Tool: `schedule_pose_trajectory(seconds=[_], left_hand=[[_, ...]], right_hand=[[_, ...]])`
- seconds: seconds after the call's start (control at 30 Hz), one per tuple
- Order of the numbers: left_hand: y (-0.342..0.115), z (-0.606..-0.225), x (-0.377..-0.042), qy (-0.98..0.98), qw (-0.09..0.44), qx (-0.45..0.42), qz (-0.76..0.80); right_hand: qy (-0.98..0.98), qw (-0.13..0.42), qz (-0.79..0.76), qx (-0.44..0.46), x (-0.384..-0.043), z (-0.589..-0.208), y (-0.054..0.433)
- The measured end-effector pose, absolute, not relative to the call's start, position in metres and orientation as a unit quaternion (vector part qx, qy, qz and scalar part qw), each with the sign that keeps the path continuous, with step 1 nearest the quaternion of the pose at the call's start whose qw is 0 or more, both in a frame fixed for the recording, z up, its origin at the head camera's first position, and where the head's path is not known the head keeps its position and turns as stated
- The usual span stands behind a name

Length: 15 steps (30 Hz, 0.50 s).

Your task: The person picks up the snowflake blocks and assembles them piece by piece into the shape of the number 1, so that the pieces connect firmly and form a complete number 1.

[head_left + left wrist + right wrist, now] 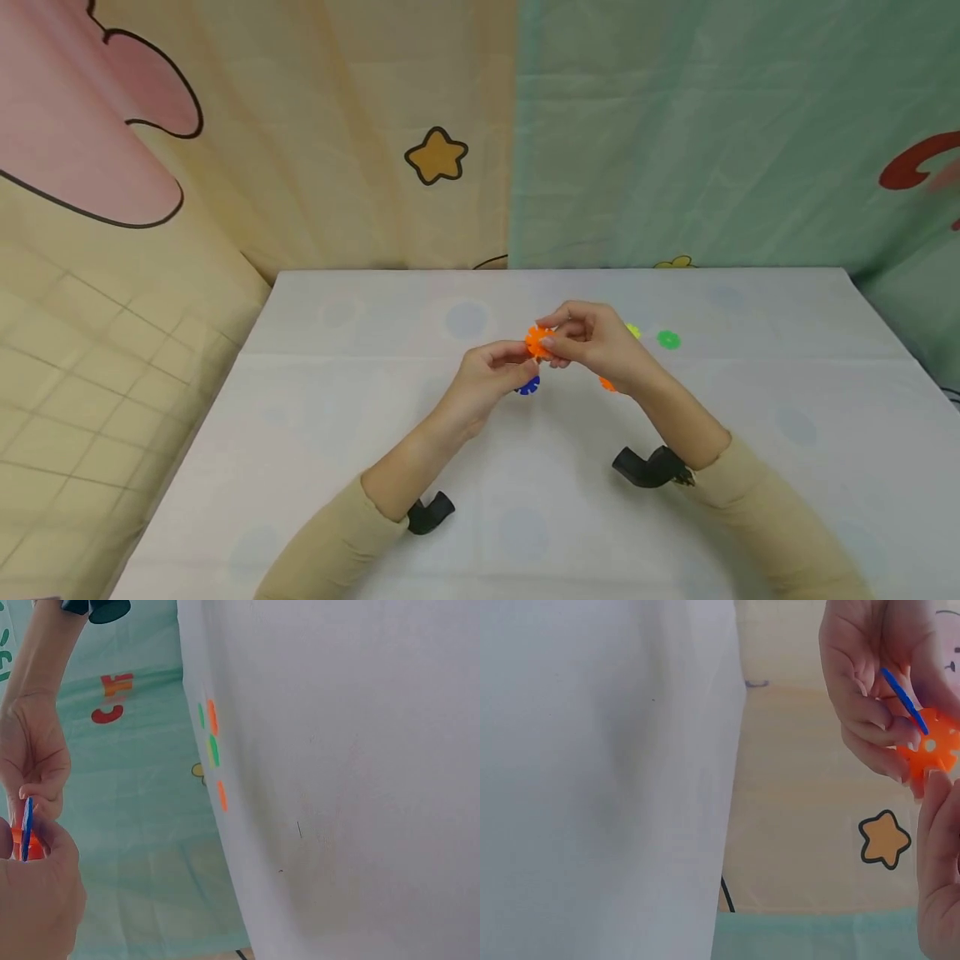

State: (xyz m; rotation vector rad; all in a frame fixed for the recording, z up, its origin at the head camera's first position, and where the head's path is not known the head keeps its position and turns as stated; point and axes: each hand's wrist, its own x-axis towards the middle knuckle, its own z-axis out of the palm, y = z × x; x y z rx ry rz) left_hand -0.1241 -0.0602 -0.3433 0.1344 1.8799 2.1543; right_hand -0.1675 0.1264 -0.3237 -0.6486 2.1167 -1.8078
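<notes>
Both hands meet above the table in the head view, around an orange notched plastic disc [537, 340]. My left hand [491, 379] pinches the orange disc between thumb and fingers. From the other side, my right hand [592, 340] grips the same disc's edge with thumb and fingertips. A blue notched disc [529, 387] shows just under the left thumb. The right wrist view has the blue disc [904, 701] edge-on, meeting the orange disc [928, 742] at an angle. Fingers hide part of both discs.
On the white-covered table [360, 467], beyond the right forearm, lie a green disc [669, 339], a yellow disc [633, 331] and another orange disc [608, 384]. Several loose discs also show in the left wrist view. Black curved pieces [648, 467] sit at both wrists. Printed curtains hang behind.
</notes>
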Motion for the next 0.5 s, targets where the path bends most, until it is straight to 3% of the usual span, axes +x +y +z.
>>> schedule_pose_trajectory(seconds=[0.5], left_hand=[[-0.0675,-0.3418,-0.1250,0.671,0.203,0.066,0.710]], right_hand=[[0.704,0.205,-0.634,-0.246,-0.1676,-0.3278,0.1350]])
